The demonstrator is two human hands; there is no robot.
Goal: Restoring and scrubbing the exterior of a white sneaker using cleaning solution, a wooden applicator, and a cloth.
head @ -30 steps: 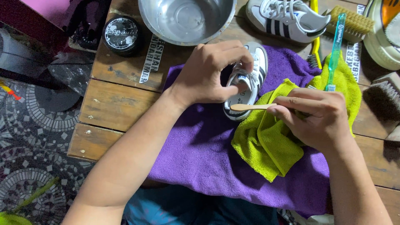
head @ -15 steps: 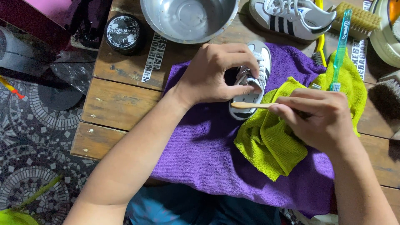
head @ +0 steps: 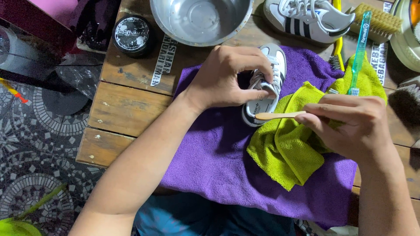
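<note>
Gripping a small white sneaker (head: 265,94), the left hand (head: 227,78) wraps over it from the top, fingers curled round the laces & upper, thumb pressed along the side near the sole. Shoe sits on a purple towel (head: 227,161), toe twd the person, heel pointing at the bowl. Right hand (head: 354,126) is closed on a pale wooden stick (head: 280,115), prob. a brush handle; the end that shows points left and lies just beside the shoe's sole edge, can't tell if touching. Working end is hidden in the fist.

Under the rt hand, a lime-green cloth (head: 288,153) lies folded on the towel, partly under the wrist. Just behind the knuckles a teal toothbrush (head: 359,52) runs up & away across the green cloth.

Towel covers the near part of a wooden slat table (head: 127,109). Further back: a steel bowl (head: 201,19) w/ a little water, just beyond the shoe. Left of it, a round black tin (head: 131,34) w/ a printed lid. Right of the bowl, a second white sneaker w/ black stripes (head: 306,19), on its side. Beyond that, a bristle brush w/ tan bristles (head: 378,19); a dark-bristled brush (head: 404,102) at the rt edge, near the rt hand. Mosaic tile floor (head: 35,144) shows at left.
</note>
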